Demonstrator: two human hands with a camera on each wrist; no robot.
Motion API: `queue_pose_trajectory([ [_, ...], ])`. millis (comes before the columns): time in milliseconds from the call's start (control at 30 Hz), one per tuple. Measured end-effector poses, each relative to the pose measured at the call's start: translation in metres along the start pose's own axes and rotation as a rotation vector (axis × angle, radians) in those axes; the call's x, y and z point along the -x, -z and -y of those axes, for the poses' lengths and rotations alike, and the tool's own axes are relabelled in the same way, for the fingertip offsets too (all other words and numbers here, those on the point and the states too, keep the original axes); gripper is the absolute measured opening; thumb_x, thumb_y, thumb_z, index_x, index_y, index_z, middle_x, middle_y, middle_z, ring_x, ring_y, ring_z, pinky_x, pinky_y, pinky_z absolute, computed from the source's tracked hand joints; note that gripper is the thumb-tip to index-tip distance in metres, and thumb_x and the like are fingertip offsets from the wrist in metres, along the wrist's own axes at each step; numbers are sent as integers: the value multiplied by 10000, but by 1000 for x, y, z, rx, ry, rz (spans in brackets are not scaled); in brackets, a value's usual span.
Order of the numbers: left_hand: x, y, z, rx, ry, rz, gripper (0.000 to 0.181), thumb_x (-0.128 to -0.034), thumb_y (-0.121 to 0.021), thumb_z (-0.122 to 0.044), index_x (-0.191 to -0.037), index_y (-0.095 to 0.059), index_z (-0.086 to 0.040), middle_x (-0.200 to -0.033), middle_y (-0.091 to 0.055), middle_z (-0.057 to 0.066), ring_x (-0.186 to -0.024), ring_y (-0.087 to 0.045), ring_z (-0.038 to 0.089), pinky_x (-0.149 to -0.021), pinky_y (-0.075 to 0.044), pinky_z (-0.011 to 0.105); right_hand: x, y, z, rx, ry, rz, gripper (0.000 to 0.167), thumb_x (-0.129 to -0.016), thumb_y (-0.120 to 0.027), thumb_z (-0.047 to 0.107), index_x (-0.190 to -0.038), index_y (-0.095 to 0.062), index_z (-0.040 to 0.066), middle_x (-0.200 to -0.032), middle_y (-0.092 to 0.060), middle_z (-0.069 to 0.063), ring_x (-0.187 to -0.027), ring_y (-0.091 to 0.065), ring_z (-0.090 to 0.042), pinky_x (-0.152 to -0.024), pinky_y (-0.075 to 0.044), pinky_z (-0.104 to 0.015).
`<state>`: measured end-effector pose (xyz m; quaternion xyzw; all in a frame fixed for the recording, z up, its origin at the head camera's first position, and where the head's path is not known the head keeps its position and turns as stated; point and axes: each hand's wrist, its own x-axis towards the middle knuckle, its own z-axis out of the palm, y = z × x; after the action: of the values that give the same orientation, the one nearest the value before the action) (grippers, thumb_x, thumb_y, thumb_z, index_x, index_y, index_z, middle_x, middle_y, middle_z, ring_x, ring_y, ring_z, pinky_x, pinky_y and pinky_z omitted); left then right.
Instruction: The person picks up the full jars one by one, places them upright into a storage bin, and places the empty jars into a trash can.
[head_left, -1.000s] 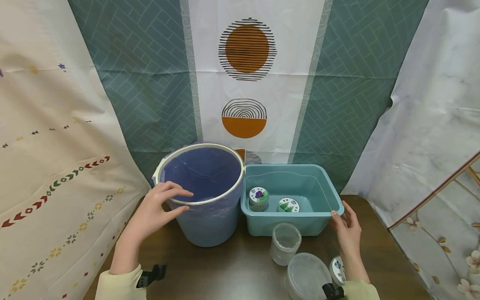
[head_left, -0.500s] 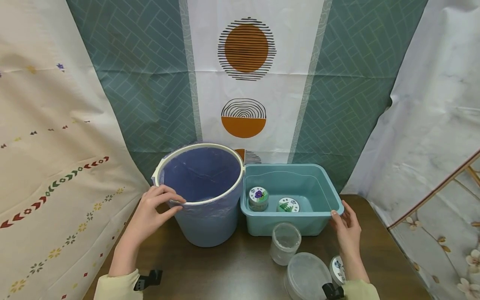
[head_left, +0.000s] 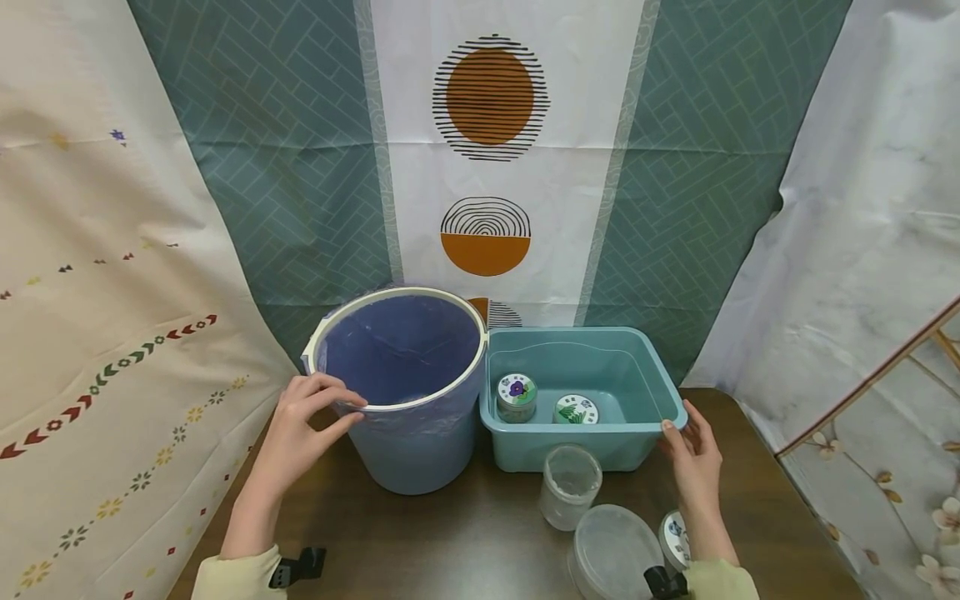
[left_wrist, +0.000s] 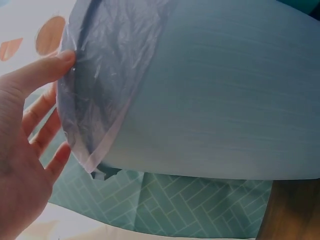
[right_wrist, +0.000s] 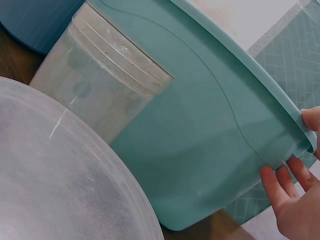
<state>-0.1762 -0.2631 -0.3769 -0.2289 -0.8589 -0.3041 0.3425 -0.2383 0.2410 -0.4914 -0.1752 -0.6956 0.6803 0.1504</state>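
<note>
My left hand (head_left: pixel 303 421) is at the near-left rim of a blue bucket (head_left: pixel 420 458) with a cream rim and a clear plastic liner. In the left wrist view the thumb (left_wrist: pixel 62 59) pinches the lined rim, the other fingers lying across it. My right hand (head_left: pixel 697 458) grips the near-right corner of a teal plastic tub (head_left: pixel 510 446), thumb on top of the rim, fingers under it. Inside the tub are a round jar with a purple-flower lid (head_left: pixel 517 390) and another with a green-leaf lid (head_left: pixel 577 409).
In front of the tub a clear jar (head_left: pixel 567 492) stands on the dark wooden table (head_left: pixel 420 550). Nearer is a wider translucent lidded container (head_left: pixel 615 546). Beside my right wrist, partly hidden, lies a jar with a white printed lid (head_left: pixel 675 537). Patterned cloths hang behind and at both sides.
My left hand has moved slightly left and down onto the bucket's rim, its fingers closing on it. The right hand keeps its grip on the tub; bucket and tub stay put.
</note>
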Motion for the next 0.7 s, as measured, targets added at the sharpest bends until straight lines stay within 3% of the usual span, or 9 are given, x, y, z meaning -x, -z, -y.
queue_pose_trajectory([
  [200,1,-2,-1,9,-30,-35,376,-620,-873,72,-877,-762,-179,-870,-635,-42,-897,-460,82,-831,-298,155,2,1,1,18,-2,12,592,-976,-620,305,-1518,-382,292,-1455,-434,-53,-1037,-517,78,-766,-500,-57],
  [700,3,-4,-4,-80,-95,-49,380,-617,-871,66,-896,-771,-172,-895,-645,-28,-891,-511,144,-821,-370,234,5,0,4,29,-12,17,600,-966,-620,370,-1513,-380,318,-1506,-412,-103,-1063,-512,40,-755,-477,-28],
])
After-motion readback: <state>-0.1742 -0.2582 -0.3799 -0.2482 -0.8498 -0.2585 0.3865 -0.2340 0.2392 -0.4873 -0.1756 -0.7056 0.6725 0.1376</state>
